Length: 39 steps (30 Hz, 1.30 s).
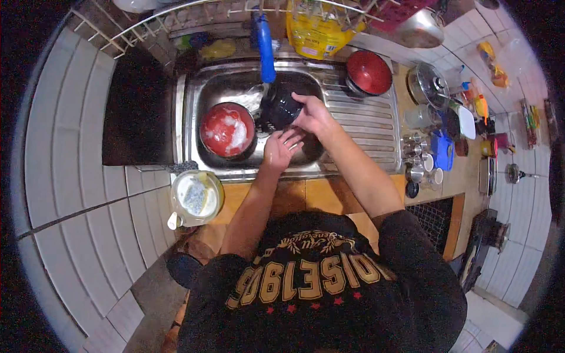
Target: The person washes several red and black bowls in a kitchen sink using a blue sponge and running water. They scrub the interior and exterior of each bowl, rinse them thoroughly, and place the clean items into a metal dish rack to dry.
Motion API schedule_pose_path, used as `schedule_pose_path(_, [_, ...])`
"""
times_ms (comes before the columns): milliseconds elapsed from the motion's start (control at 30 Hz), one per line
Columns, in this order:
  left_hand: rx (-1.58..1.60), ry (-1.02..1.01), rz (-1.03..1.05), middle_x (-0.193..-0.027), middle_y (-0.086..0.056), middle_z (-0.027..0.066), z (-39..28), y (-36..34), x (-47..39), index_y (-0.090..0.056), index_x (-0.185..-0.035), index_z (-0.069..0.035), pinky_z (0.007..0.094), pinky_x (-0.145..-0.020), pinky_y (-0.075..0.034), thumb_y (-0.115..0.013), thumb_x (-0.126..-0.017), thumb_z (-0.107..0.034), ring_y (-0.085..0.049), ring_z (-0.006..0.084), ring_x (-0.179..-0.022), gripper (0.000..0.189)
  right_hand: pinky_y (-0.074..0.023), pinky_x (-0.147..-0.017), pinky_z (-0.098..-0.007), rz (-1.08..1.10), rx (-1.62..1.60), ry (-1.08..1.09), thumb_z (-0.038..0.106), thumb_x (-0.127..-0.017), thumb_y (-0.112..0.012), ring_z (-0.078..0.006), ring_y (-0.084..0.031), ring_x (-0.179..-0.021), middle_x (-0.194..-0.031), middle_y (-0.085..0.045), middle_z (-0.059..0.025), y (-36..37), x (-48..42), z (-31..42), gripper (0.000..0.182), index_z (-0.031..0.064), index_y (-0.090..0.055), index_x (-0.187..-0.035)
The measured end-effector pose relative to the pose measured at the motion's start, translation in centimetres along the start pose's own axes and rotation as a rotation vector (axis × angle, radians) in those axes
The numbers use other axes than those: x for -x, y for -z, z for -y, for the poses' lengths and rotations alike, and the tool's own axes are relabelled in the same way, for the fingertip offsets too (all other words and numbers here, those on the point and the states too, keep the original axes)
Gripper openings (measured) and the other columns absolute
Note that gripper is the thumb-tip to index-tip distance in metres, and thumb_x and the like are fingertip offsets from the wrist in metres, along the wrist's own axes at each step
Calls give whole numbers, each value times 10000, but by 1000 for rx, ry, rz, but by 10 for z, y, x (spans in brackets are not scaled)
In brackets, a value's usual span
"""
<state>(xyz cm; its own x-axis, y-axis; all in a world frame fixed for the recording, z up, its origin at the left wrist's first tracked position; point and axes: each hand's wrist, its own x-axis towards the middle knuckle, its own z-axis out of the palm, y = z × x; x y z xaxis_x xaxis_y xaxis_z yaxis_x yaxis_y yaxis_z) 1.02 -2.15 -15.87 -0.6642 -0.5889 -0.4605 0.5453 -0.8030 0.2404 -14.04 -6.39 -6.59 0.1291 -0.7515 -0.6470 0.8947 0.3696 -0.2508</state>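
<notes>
My right hand (314, 115) grips the rim side of a black bowl (283, 107), thumb on top, over the basin of the stainless steel sink (194, 132). The bowl is tilted and its dark, wet outer surface faces up. Just below it, my left hand (282, 151) is palm up with its fingers apart; whether the fingertips touch the bowl is unclear. A blue tap spout (266, 53) reaches over the basin above the bowl. To the left in the basin sits a red-lined bowl (227, 131) with white suds inside.
Another red-lined bowl (370, 73) rests on the ribbed drainboard (359, 128). A tub of soapy water with a sponge (196, 197) stands at the front left. Steel cups (413, 150), a glass-lidded pot (427, 86) and a blue container (442, 150) line the right counter. A wire rack (176, 15) hangs above.
</notes>
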Motion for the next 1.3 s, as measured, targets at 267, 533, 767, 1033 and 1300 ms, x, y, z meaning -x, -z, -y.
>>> schedule_pose_path(267, [-124,130,-189,-1142,-585,150,19,-26,29,-537,-1127,-22,483,-950,-480,-523,-926,-208,-582,336,-1082,274,-320,-1104,-595,229,-214,393,181,-988,-451,-360,-513,-1262,-1341,-544,-214,-44,79,13,365,-2,-492,-1300])
schedule_pose_path(533, [-43,120,-240,-1075,-594,152,24,-28,60,-558,-1104,-10,471,-875,-510,-523,-904,-182,-596,325,-1006,266,-354,-1090,-563,67,-311,322,271,-996,-477,-366,-536,-1222,-1293,-576,-211,31,81,-23,373,4,-524,-1252])
schedule_pose_path(767, [19,46,-281,-1053,-566,130,15,-25,81,-537,-1104,-21,453,-860,-517,-490,-914,-163,-571,293,-983,241,-326,-1113,-547,227,-280,379,259,-1005,-450,-337,-532,-1236,-1295,-589,-178,10,149,-12,362,7,-549,-1246])
schedule_pose_path(1033, [-509,-226,-312,-991,-608,109,5,-44,103,-572,-1091,-24,401,-770,-526,-524,-917,-139,-627,260,-847,214,-362,-1103,-483,71,-249,361,231,-996,-497,-292,-579,-1170,-1252,-616,-153,40,171,2,353,2,-532,-1262])
schedule_pose_path(1300, [-2510,-1107,-592,-1100,-614,155,-65,-74,124,-606,-1129,-48,454,-899,-396,-613,-903,-251,-559,305,-1071,304,-451,-849,-398,-491,1626,868,181,-875,-670,-336,-625,-949,-1009,-680,-177,107,230,33,289,21,-615,-1109])
